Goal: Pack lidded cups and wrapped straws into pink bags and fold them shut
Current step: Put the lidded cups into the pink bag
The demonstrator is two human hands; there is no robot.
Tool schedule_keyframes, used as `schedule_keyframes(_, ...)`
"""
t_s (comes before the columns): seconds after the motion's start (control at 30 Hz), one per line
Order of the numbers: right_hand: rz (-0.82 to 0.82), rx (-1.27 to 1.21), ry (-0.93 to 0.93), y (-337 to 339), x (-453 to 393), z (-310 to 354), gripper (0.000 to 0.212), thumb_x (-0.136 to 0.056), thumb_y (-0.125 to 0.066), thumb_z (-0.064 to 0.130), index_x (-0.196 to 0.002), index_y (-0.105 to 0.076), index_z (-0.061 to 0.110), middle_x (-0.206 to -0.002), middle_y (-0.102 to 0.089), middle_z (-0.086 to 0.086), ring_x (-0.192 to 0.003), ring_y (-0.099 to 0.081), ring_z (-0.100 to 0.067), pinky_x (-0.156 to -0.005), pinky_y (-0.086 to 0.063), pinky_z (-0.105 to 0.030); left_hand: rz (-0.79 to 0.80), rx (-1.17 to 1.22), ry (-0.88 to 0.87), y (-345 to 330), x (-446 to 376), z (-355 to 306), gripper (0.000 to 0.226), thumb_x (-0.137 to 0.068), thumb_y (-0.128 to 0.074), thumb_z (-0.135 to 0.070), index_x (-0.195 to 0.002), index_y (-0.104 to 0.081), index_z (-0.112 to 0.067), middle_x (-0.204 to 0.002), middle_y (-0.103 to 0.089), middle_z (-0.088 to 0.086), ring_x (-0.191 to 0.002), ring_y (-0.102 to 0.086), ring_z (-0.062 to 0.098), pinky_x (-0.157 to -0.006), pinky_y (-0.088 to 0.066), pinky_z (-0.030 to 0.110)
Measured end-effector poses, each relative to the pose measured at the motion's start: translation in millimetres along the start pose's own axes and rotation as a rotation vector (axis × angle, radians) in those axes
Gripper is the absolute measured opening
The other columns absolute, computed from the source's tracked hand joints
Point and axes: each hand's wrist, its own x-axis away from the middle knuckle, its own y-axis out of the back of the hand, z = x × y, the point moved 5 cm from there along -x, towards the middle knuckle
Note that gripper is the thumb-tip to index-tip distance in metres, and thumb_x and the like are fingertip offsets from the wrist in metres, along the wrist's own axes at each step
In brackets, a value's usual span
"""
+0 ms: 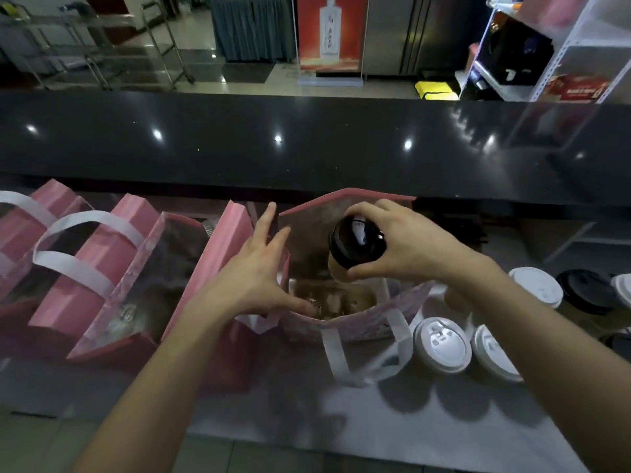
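An open pink bag (358, 327) with white handles stands on the counter in the middle. Above its mouth my right hand (406, 244) grips a tan cup with a black lid (356, 245), tilted toward me. My left hand (259, 268) is spread with straight fingers at the bag's left rim, thumb down by the near edge. Further pink bags (129, 268) stand in a row to the left, some open, some folded over. No wrapped straw is visible.
Several lidded cups stand right of the bag: white lids (442, 344) near, another white lid (536, 286) and a black lid (585, 291) farther right. A raised black glossy ledge (307, 145) runs behind the bags. White shelving (563, 56) is at the far right.
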Motion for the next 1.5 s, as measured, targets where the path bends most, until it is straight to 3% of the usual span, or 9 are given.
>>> schedule_keyframes(0.17,0.203,0.184,0.086,-37.1,-31.4,15.7,0.094,-0.076,-0.090,0.049,-0.151,-0.037,0.031,-0.134,-0.062,0.002,-0.112,-0.060,-0.022,-0.081,-0.049,-0.029,0.031,-0.057,-0.107,1.8,8.4,1.1,0.158,-0.055,-0.083,-0.086,-0.174,-0.001,-0.021,-0.166,0.035,-0.032,-0.167,-0.003,0.018,-0.128,-0.038,0.048)
schedule_keyframes(0.37,0.434,0.243,0.140,-86.6,-56.1,34.9,0.109,-0.078,-0.092,0.046,-0.161,-0.026,0.021,-0.121,-0.058,0.001,-0.096,-0.053,-0.018,-0.060,-0.039,-0.022,-0.003,-0.079,-0.167,7.1,14.0,2.6,0.164,-0.044,-0.077,-0.093,-0.172,-0.002,-0.024,-0.169,0.014,-0.021,-0.159,-0.012,0.011,-0.122,-0.040,0.030)
schedule_keyframes(0.57,0.466,0.307,0.214,-114.3,-58.8,38.8,0.104,-0.076,-0.095,0.035,-0.157,-0.031,0.024,-0.125,-0.059,-0.004,-0.094,-0.056,-0.023,-0.070,-0.043,-0.032,0.012,-0.089,-0.190,7.0,14.7,2.0,0.168,-0.043,-0.075,-0.095,-0.173,0.003,-0.021,-0.170,0.014,-0.019,-0.162,-0.007,0.012,-0.127,-0.029,0.030)
schedule_keyframes(0.9,0.499,0.343,0.330,-114.5,-70.8,42.1,0.089,-0.087,-0.085,0.020,-0.161,-0.035,0.027,-0.153,-0.055,-0.001,-0.130,-0.062,-0.027,-0.102,-0.057,-0.045,0.013,-0.114,-0.206,7.9,16.5,-1.5,0.168,-0.044,-0.075,-0.097,-0.172,0.002,-0.020,-0.170,0.011,-0.016,-0.159,-0.013,0.015,-0.125,-0.034,0.033)
schedule_keyframes(1.03,0.521,0.287,0.317,-115.0,-72.1,43.6,0.091,-0.084,-0.087,0.016,-0.158,-0.037,0.029,-0.152,-0.056,0.002,-0.129,-0.061,-0.024,-0.102,-0.058,-0.044,0.001,-0.127,-0.201,9.7,17.0,-2.1,0.166,-0.046,-0.078,-0.094,-0.172,-0.001,-0.018,-0.172,0.010,-0.015,-0.159,-0.015,0.017,-0.126,-0.036,0.035)
schedule_keyframes(1.13,0.517,0.263,0.348,-115.9,-72.2,49.1,0.088,-0.082,-0.091,0.025,-0.154,-0.042,0.031,-0.151,-0.055,0.002,-0.130,-0.061,-0.025,-0.103,-0.056,-0.044,0.006,-0.126,-0.189,10.6,17.9,-2.0,0.165,-0.049,-0.079,-0.093,-0.173,0.000,-0.018,-0.173,0.013,-0.017,-0.162,-0.011,0.018,-0.129,-0.033,0.037)
schedule_keyframes(1.27,0.495,0.280,0.266,-107.9,-66.8,49.1,0.113,-0.076,-0.095,0.042,-0.166,-0.030,0.030,-0.161,-0.046,0.002,-0.135,-0.058,-0.024,-0.107,-0.055,-0.041,-0.003,-0.085,-0.148,12.4,19.5,-2.6,0.156,-0.059,-0.080,-0.089,-0.174,-0.001,-0.018,-0.173,0.017,-0.021,-0.165,-0.006,0.018,-0.130,-0.031,0.040)
schedule_keyframes(1.4,0.356,0.187,0.153,-70.6,-50.6,44.0,0.071,-0.084,-0.090,0.043,-0.145,-0.058,0.026,-0.130,-0.068,0.004,-0.116,-0.067,-0.021,-0.095,-0.059,-0.038,-0.068,-0.081,-0.129,18.3,20.8,-6.9,0.124,-0.081,-0.082,-0.069,-0.174,-0.017,-0.020,-0.178,0.014,-0.012,-0.167,-0.010,0.020,-0.131,-0.030,0.041)
schedule_keyframes(1.5,0.210,0.052,0.081,-30.9,-26.8,36.0,0.052,-0.097,-0.077,0.041,-0.144,-0.062,0.027,-0.130,-0.073,0.006,-0.113,-0.069,-0.015,-0.098,-0.059,-0.037,-0.163,-0.105,-0.151,29.1,21.5,-17.8,0.099,-0.086,-0.084,-0.061,-0.166,-0.038,-0.024,-0.180,0.003,-0.004,-0.163,-0.023,0.024,-0.129,-0.033,0.041)
